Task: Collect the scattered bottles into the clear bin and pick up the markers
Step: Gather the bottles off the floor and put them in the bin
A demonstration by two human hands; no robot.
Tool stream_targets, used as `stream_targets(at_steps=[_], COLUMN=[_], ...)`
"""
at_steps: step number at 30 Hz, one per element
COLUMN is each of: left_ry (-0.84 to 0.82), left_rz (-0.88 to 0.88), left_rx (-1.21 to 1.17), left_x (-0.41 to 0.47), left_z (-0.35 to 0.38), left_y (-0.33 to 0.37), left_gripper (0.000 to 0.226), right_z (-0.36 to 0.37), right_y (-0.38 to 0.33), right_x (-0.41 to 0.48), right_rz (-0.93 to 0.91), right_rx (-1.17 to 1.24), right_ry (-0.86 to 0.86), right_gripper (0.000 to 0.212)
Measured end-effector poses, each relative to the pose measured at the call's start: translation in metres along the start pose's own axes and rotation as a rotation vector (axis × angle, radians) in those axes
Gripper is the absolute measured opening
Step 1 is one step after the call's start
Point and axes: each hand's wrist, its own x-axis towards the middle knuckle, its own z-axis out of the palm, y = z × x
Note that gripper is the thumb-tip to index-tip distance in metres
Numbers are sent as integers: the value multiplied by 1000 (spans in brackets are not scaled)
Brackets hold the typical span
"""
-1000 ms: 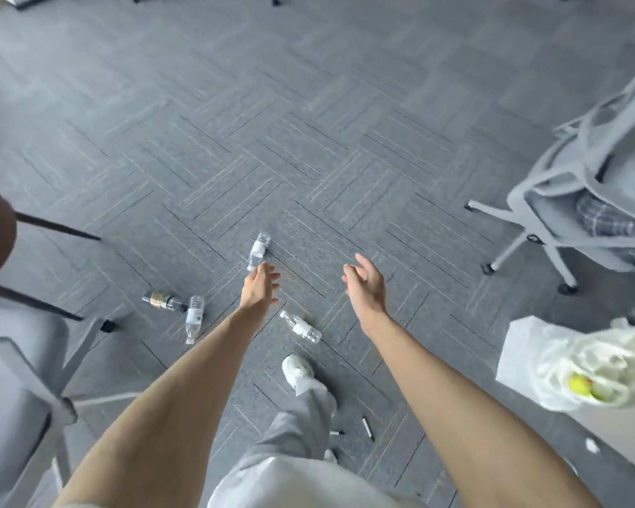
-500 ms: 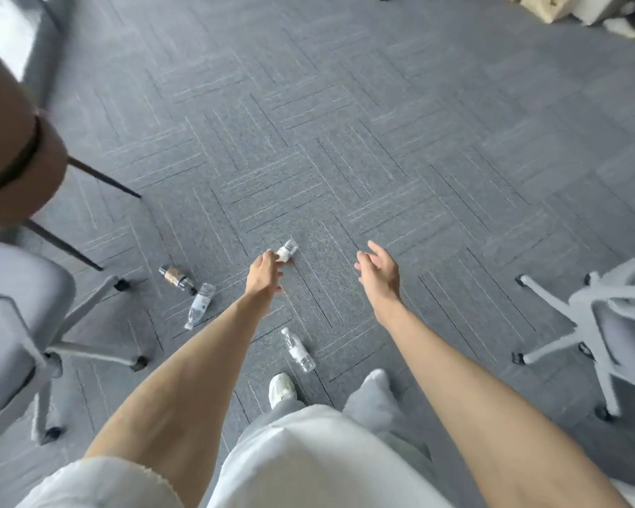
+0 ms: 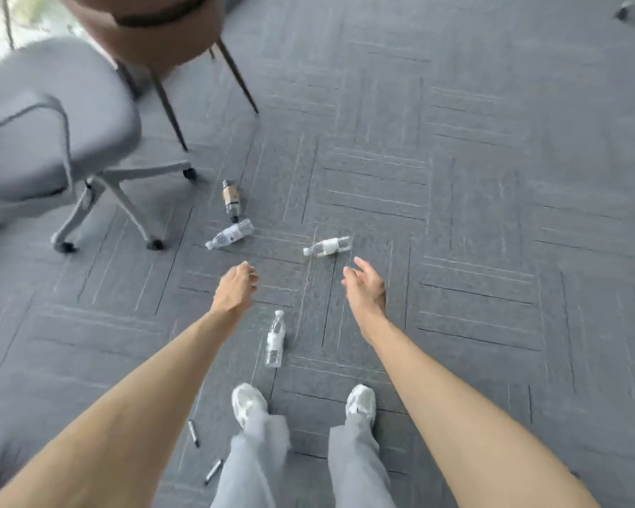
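Several bottles lie on the grey carpet. A clear bottle [image 3: 275, 339] lies between my arms, just ahead of my feet. Another clear bottle [image 3: 327, 246] lies beyond my right hand. A third clear bottle [image 3: 230, 234] and a brown-labelled bottle [image 3: 231, 199] lie farther left, near the chair wheels. Two dark markers [image 3: 193, 433] [image 3: 213, 471] lie by my left leg. My left hand [image 3: 234, 290] and my right hand [image 3: 364, 287] are stretched out above the floor, fingers relaxed, holding nothing. No clear bin is in view.
A grey office chair [image 3: 48, 141] on wheels stands at the left. A brown chair [image 3: 151, 27] with thin dark legs is behind it. My white shoes [image 3: 250, 401] stand on the carpet. Another chair's wheel [image 3: 627, 11] shows at the top right.
The view has swung left and I have stepped back: the bottles now lie ahead of both feet and the chairs are closer. Both hands remain empty and outstretched.
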Motion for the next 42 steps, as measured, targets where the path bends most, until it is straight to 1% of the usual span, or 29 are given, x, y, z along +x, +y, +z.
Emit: stream_targets(at_steps=[3,6,13,17,18,19,21,22,23,24,26,27,30,32,35,37,38,41,42], left_ry=[56,77,121,154,138,115,93,86,71,60,71,97,161,182,188,140,86,-109,-157], left_rz=[-36,-56,-91,-57,-53,-51,-37,-33,-28,-24,-19,-18,34,64,144,187,196,244,251], left_rx=[-16,-3,72,149,203,271,401,491,580,631,601,512,70,-130,-231,-304,-339,-366,-364], left_x=[15,52,194,272,288,302,324,334,343,349,363,368,377,376,369,365,364,362,362], left_z=[0,4,53,94,102,110,123,129,134,140,145,145,130,120,118,129,136,165,172], left_y=[-51,-121,-313,-392,-409,-426,-457,-469,-479,-486,-496,-495,-476,-454,-419,-398,-387,-363,-356], left_gripper=[39,35,32,37,42,54,89,101,106,103,83,72,46,40,38,38,43,73,81], right_z=[28,71,174,211,217,222,229,233,236,238,240,240,237,235,237,241,244,250,250], right_y=[33,80,234,311,325,337,354,359,362,365,369,370,368,366,358,352,349,347,348], right_x=[22,51,179,261,279,293,320,331,342,351,365,370,376,378,376,371,367,352,352], right_rz=[17,21,-101,-207,-223,-242,-305,-330,-351,-368,-400,-413,-438,-446,-422,-387,-365,-315,-319], right_rx=[-37,-90,-265,-358,-375,-392,-417,-418,-409,-398,-384,-381,-357,-338,-266,-225,-207,-162,-154], right_ry=[-74,-146,-278,-307,-309,-304,-296,-289,-285,-288,-296,-301,-306,-316,-360,-449,-511,-708,-726], right_gripper=[48,49,47,50,50,50,50,51,51,52,53,53,53,52,55,57,58,63,67])
